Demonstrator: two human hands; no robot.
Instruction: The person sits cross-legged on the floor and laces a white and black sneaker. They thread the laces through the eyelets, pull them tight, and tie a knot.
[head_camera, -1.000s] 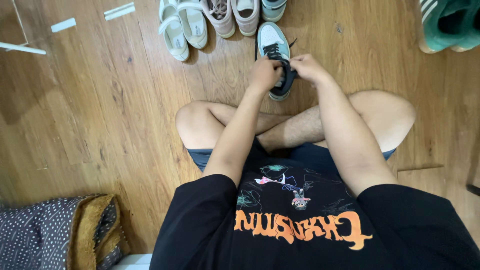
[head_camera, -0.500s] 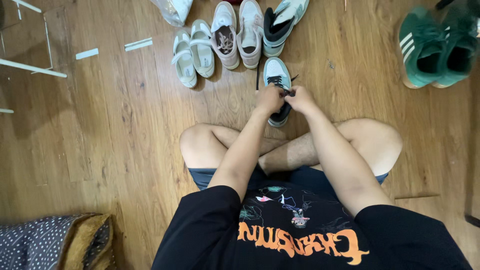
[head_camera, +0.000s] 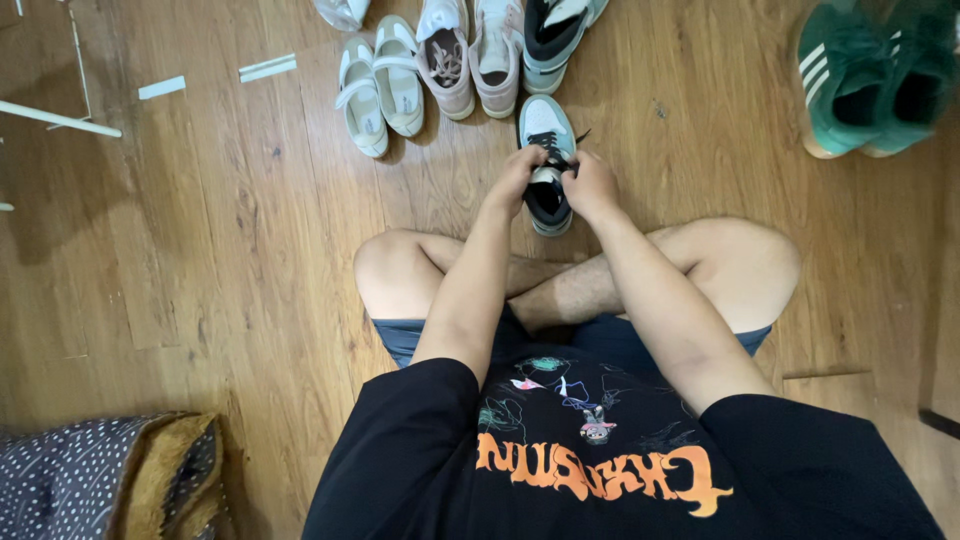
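The person sits cross-legged on the wooden floor (head_camera: 200, 260), both arms extended forward to a light blue, white and black sneaker (head_camera: 545, 125) that lies on the floor just ahead of the crossed shins, toe pointing away. The left hand (head_camera: 520, 172) meets the sneaker on its left side at the lace area; its grip is closed, fingers curled in and pinched on the black laces (head_camera: 549, 148). The right hand (head_camera: 590, 185) meets the sneaker on its right side at the same height; its grip is likewise closed, fingertips drawn together on the laces. The two hands sit just beside each other, nearly touching, over the middle of the shoe; the heel end shows below them. A loose lace end projects to the right of the shoe. Beyond the sneaker, a matching sneaker (head_camera: 555, 40) stands next to a pink pair (head_camera: 470, 55) and a pair of white strapped sandals (head_camera: 380, 90). A green pair of sneakers (head_camera: 870, 80) lies well apart at the upper right. A dotted fabric item (head_camera: 90, 480) lies at the lower left.
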